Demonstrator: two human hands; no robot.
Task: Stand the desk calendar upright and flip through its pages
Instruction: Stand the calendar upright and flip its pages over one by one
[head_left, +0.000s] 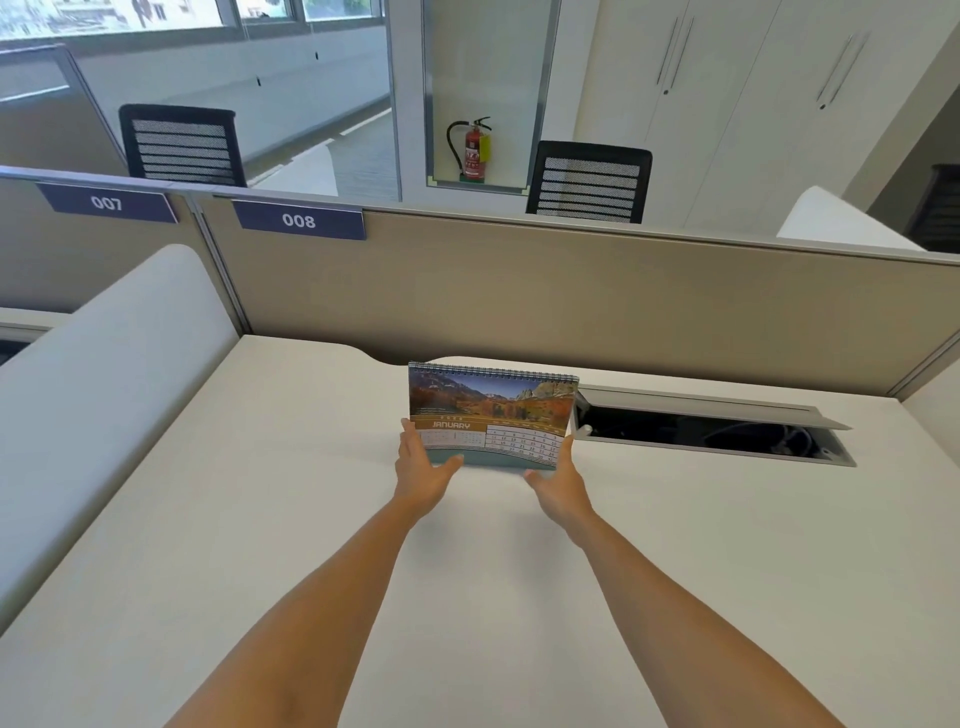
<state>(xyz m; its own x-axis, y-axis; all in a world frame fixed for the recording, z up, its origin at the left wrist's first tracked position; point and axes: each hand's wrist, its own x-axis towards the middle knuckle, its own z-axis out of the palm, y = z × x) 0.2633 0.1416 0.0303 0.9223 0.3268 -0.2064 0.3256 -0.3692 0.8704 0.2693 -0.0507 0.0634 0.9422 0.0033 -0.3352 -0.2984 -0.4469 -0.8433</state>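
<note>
A spiral-bound desk calendar (491, 410) stands upright on the white desk (311, 519), its January page with a mountain photo facing me. My left hand (422, 470) holds its lower left edge, thumb along the bottom. On the other side, my right hand (558, 480) grips the lower right corner, fingers against the side edge. Both arms reach forward from the bottom of the view.
An open cable tray (711, 428) with its lid raised sits in the desk just right of the calendar. A beige partition (571, 301) labelled 008 closes off the far edge. A white curved divider (104, 374) runs along the left side.
</note>
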